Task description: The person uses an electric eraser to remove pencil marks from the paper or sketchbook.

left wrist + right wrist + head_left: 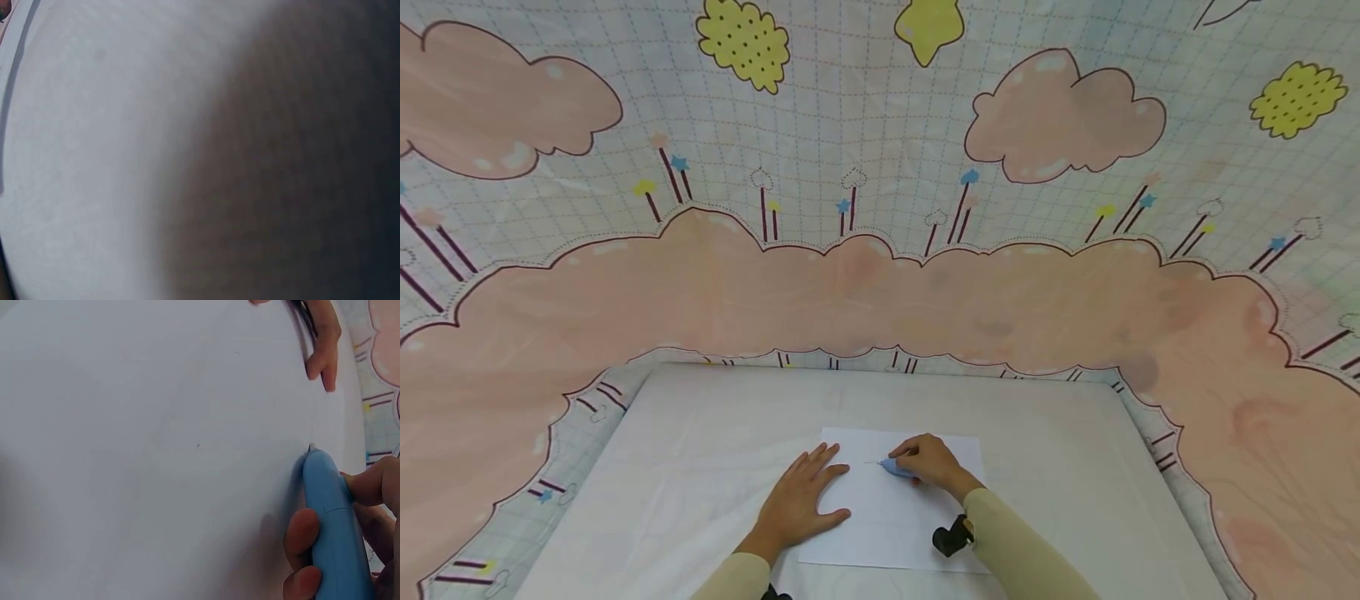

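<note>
A white sheet of paper (880, 537) lies on the white-covered table. My left hand (799, 498) rests over its left edge, fingers spread. My right hand (934, 463) grips a rounded blue utility knife (896, 468) above the upper part of the sheet. In the right wrist view, a small pointed tip shows at the front of the knife (337, 531), with the thumb on a side button and fingers curled round the body. Left of the tip, a thin short line (871, 462) shows on the paper. Blurred dark shapes fill much of the left wrist view.
White cloth covers the table (700, 433), whose far edge meets a hanging fabric (880, 300) printed with clouds and stars. A black wrist device (952, 537) hangs beside the right sleeve, over the paper's lower right part.
</note>
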Demonstrator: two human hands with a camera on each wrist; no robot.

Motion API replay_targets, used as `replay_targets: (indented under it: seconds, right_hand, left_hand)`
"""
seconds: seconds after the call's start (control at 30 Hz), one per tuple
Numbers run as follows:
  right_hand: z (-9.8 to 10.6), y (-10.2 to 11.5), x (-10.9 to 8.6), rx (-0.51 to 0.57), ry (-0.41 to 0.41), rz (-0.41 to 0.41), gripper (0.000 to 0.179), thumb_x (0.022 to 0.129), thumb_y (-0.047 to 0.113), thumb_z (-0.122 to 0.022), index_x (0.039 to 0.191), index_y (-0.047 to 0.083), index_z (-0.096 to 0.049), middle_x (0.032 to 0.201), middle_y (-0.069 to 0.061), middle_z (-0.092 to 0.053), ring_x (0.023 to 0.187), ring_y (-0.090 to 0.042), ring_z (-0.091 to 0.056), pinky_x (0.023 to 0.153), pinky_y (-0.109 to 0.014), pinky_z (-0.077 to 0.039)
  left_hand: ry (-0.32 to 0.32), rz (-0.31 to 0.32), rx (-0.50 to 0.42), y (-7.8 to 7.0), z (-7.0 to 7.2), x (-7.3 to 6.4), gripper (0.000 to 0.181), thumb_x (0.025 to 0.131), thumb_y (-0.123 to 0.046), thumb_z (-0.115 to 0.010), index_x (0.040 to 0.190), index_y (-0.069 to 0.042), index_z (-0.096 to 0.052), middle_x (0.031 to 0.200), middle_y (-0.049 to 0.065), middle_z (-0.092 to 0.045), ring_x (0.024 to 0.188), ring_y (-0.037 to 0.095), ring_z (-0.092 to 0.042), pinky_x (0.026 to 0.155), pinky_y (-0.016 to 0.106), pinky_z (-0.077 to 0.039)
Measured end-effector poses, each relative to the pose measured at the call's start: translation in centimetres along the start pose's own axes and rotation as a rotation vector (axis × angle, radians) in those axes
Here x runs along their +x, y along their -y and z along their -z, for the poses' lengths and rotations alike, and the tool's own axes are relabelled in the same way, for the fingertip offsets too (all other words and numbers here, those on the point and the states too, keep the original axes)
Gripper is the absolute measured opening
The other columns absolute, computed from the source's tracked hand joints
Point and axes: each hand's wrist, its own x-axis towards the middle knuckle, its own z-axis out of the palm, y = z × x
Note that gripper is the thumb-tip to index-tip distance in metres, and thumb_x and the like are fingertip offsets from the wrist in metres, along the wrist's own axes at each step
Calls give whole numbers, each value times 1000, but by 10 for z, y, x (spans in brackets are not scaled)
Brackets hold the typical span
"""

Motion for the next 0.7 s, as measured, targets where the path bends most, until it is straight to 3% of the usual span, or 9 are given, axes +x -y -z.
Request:
replay_targets:
  seconds: [0.47, 0.7]
  right_hand:
    - [-4, 9, 1, -6, 3, -12, 19, 87, 15, -66, 103, 12, -77, 86, 1, -66, 51, -12, -57, 57, -24, -47]
    - [0, 6, 1, -13, -3, -15, 19, 88, 15, -65, 102, 11, -77, 83, 1, -67, 50, -11, -56, 58, -24, -46]
  left_hand:
    - [8, -5, 19, 2, -4, 3, 71, 82, -77, -51, 138, -33, -53, 160, -3, -32, 150, 21, -25, 121, 45, -23]
    - [-49, -28, 26, 4, -4, 2, 70, 81, -76, -55, 134, -32, -55, 158, -1, -38, 147, 23, -32, 118, 48, -30]
